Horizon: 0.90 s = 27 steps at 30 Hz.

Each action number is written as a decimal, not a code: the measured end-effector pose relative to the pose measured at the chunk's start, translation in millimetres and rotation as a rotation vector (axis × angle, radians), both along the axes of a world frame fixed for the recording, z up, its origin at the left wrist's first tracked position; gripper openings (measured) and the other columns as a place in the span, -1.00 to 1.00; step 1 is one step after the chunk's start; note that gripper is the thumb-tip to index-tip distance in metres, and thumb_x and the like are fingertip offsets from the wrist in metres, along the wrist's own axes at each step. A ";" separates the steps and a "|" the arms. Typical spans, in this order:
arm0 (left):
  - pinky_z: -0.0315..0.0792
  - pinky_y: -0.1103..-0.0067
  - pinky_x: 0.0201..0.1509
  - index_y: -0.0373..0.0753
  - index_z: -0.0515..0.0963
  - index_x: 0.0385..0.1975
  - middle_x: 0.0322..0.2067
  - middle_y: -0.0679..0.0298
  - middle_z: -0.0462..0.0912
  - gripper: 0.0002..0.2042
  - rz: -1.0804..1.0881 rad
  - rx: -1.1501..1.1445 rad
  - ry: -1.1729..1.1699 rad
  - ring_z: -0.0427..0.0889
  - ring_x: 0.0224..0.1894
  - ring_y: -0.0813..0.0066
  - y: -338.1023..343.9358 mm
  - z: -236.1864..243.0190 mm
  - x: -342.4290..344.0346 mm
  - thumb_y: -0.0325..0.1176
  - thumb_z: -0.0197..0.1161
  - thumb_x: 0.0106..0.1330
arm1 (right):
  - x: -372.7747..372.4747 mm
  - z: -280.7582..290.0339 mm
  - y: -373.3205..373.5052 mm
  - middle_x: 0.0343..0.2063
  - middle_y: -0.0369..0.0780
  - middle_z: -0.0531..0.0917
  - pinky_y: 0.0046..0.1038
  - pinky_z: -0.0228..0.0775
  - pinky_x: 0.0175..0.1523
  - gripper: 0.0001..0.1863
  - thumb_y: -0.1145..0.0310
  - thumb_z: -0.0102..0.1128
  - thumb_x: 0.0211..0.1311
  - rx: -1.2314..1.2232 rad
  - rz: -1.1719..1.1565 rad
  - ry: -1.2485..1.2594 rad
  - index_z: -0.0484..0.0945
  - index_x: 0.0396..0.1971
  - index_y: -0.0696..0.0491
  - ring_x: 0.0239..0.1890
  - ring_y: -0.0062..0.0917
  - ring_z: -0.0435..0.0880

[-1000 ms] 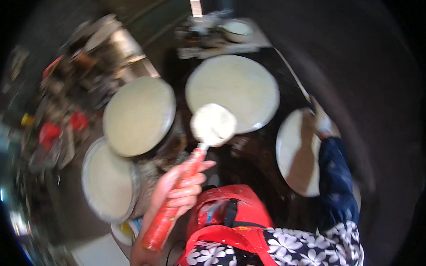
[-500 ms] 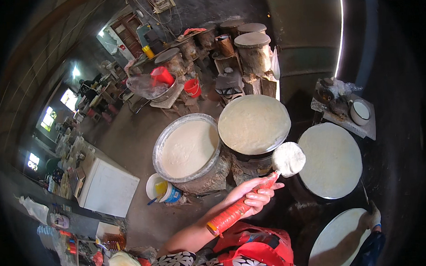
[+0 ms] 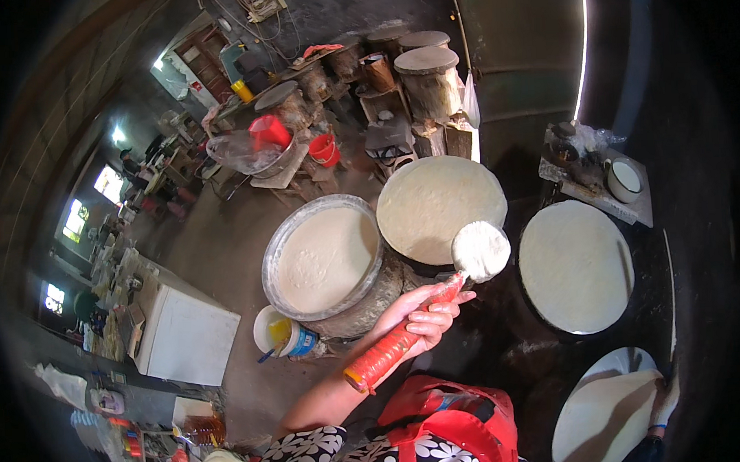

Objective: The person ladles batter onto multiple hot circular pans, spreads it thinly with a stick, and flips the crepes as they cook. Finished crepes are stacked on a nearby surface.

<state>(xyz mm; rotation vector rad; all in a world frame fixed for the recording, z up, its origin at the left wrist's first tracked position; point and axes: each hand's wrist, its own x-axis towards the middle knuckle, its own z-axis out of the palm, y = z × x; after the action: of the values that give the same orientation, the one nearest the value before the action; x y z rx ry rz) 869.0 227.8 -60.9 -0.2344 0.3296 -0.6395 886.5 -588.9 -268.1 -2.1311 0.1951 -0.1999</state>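
Observation:
My left hand [image 3: 422, 319] grips the red wrapped handle [image 3: 382, 353] of a ladle, whose batter-coated round head [image 3: 480, 247] is over the front edge of the middle round griddle with a pale sheet [image 3: 426, 196]. A large pot of white batter [image 3: 314, 265] stands left of it. Another pale sheet [image 3: 575, 260] covers the griddle to the right. At the lower right, my right hand [image 3: 665, 400], pale and partly out of sight, is closed on a long thin blade [image 3: 670, 294] beside a third griddle, where a sheet [image 3: 597, 427] lies with the griddle's upper rim uncovered.
A side stand with a white pot [image 3: 625, 181] is at right. A bucket [image 3: 280, 332], white chest [image 3: 186, 327] and cluttered shelf are at left. Behind stand covered cylinders [image 3: 426, 90], red buckets [image 3: 322, 149] and a plank bench. A person [image 3: 130, 164] is in the far background.
The view swung up and left, showing more of the room. Since half a second ago the ladle head moved slightly up-left, and the lower right sheet shifted, baring part of its griddle.

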 end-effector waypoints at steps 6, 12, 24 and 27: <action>0.38 0.66 -0.74 -0.54 0.10 0.47 -0.39 0.20 0.34 -0.49 -0.030 -0.034 0.020 0.36 -0.67 0.59 49.5 -1.1 17.0 -0.31 -0.07 0.70 | -49.5 125.7 77.8 0.52 -0.15 0.39 -0.38 0.23 0.50 -0.35 0.13 -0.14 0.63 0.130 -0.133 0.031 0.28 0.57 0.13 0.46 -0.37 0.42; 0.34 0.71 -0.76 -0.58 0.12 0.43 -0.41 0.24 0.33 -0.50 -0.079 0.055 0.013 0.33 -0.70 0.65 106.7 -1.2 36.2 -0.35 -0.01 0.69 | -60.7 212.6 183.8 0.37 -0.10 0.56 -0.39 0.32 0.47 -0.41 0.17 -0.03 0.60 -0.089 -0.179 -0.114 0.39 0.52 0.06 0.37 -0.37 0.56; 0.41 0.64 -0.74 -0.60 0.01 0.52 -0.40 0.20 0.32 -0.41 0.082 -0.064 0.052 0.40 -0.66 0.57 217.5 1.2 30.1 -0.23 -0.17 0.73 | 150.0 279.8 498.5 0.09 -0.04 0.75 -0.24 0.69 0.03 -0.24 0.50 0.37 0.33 -0.896 0.375 -0.350 0.39 0.53 -0.13 -0.04 -0.17 0.81; 0.40 0.64 -0.74 -0.61 0.02 0.51 -0.39 0.19 0.33 -0.41 0.156 -0.050 0.071 0.39 -0.66 0.57 250.1 7.5 11.8 -0.22 -0.17 0.73 | 220.8 269.3 597.6 -0.01 -0.06 0.76 -0.22 0.70 -0.06 -0.17 0.41 0.38 0.36 -0.903 0.487 -0.460 0.27 0.59 -0.28 -0.16 -0.18 0.82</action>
<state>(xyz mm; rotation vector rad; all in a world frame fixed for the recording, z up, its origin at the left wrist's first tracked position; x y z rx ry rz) 880.8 478.0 -53.3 -0.3279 0.3598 -0.4863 1107.3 8.7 1.2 -2.8416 -0.8228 -0.5544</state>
